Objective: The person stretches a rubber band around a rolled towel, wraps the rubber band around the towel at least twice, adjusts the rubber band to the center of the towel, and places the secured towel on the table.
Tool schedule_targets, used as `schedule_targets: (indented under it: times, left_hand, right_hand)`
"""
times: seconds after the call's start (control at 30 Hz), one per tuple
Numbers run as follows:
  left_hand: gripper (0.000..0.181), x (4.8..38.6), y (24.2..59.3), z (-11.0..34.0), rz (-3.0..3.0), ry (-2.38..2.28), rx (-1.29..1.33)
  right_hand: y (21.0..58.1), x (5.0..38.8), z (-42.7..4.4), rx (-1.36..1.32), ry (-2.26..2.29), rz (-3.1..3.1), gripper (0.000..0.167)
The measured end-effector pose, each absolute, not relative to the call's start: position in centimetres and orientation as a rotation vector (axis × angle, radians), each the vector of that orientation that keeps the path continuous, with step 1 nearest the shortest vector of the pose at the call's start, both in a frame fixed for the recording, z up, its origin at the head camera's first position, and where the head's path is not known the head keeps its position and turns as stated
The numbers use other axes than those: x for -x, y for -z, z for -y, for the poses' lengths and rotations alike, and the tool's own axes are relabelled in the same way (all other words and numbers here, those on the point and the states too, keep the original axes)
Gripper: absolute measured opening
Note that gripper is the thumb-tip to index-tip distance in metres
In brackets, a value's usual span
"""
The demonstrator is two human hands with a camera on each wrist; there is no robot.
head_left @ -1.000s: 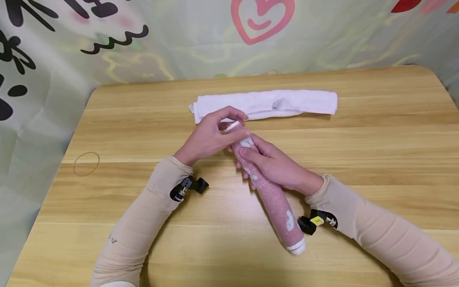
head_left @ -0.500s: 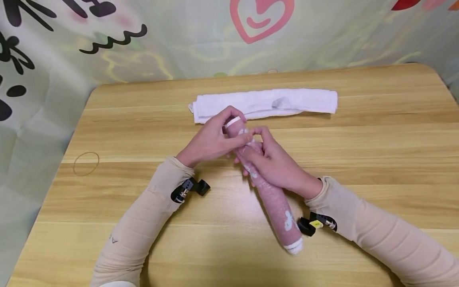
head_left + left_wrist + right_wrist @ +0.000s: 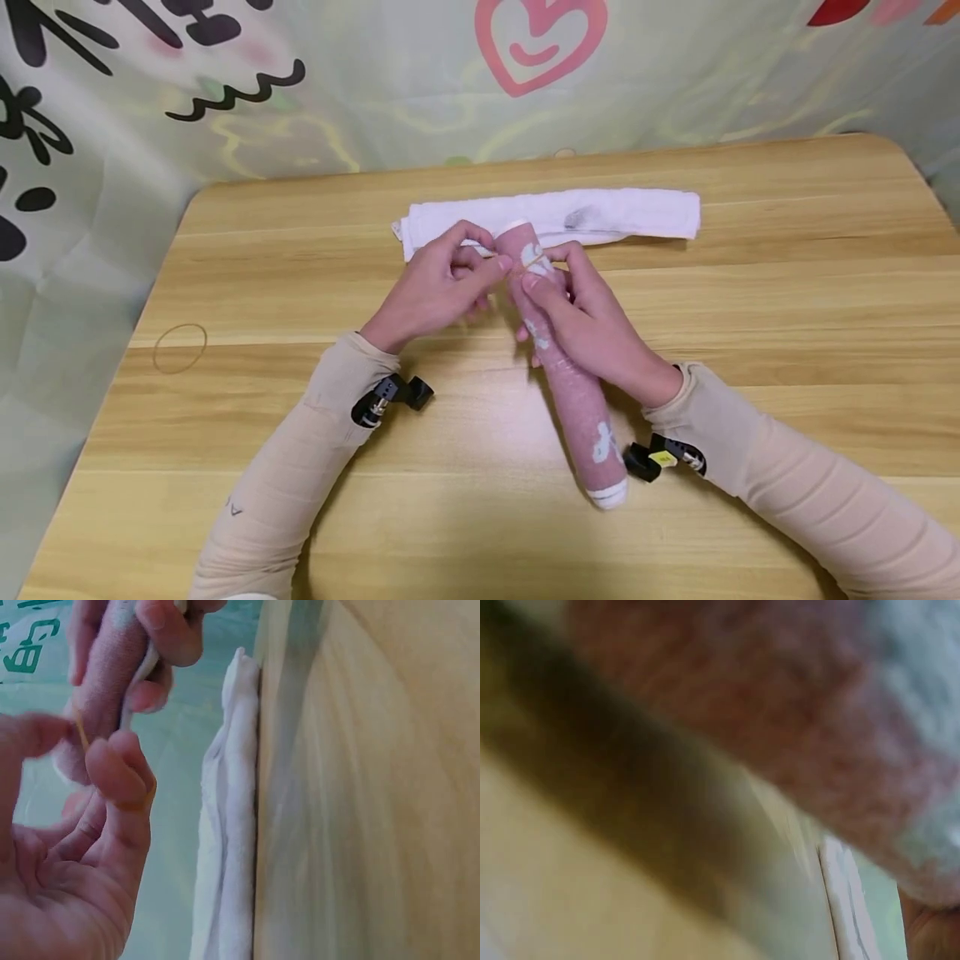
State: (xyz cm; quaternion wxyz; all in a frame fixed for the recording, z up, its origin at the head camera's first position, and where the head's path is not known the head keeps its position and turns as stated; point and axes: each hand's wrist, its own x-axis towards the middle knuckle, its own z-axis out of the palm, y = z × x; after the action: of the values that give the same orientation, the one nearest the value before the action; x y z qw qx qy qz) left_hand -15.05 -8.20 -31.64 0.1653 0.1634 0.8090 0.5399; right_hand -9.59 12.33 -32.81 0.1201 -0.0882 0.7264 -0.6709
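Note:
A rolled pink towel (image 3: 577, 417) with white patches and white ends slants across the middle of the head view. My right hand (image 3: 603, 333) grips its upper half, thumb on top. Near the far end, a thin tan rubber band (image 3: 534, 261) crosses the roll. Just left of that end, my left hand (image 3: 442, 287) has curled fingers. In the left wrist view the rubber band (image 3: 80, 727) runs from the roll to the left hand (image 3: 90, 877) and loops round a finger. The right wrist view shows mostly the blurred pink towel (image 3: 780, 712).
Behind the hands a folded white towel (image 3: 645, 212) with a grey mark lies across the wooden table (image 3: 787, 333). Another rubber band (image 3: 206, 340) lies flat at the left. A printed cloth (image 3: 390, 100) hangs behind the table's far edge.
The roll's far end has come out from under my left hand, turning up and right. The rubber band now shows across it. My right hand moves slightly with the roll, its index finger raised.

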Motion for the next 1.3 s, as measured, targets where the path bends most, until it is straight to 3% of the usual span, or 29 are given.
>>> schedule_targets:
  times: [0.23, 0.47, 0.73, 0.9, 1.3]
  left_hand:
    - [0.017, 15.3, 31.4, 9.1, -2.326, -1.444, -0.588]
    - [0.024, 15.1, 30.8, 9.9, -2.286, -1.293, -0.798]
    - [0.033, 13.7, 29.5, 9.5, -1.987, -1.474, -1.152]
    - [0.025, 12.5, 29.0, 8.2, -1.996, -1.556, -1.355]
    - [0.025, 10.5, 29.8, 5.1, -2.249, -1.603, -1.866]
  right_hand:
    - [32.8, 10.0, -12.8, 0.212, 1.998, -2.144, 0.017]
    - [32.7, 10.4, -13.2, 0.197, 2.045, -2.141, 0.011]
    - [33.0, 10.8, -13.7, 0.210, 2.106, -2.073, 0.005]
    - [33.2, 10.9, -13.7, 0.204, 2.107, -2.074, 0.005]
    - [33.9, 10.8, -13.4, 0.210, 2.071, -2.099, 0.012]
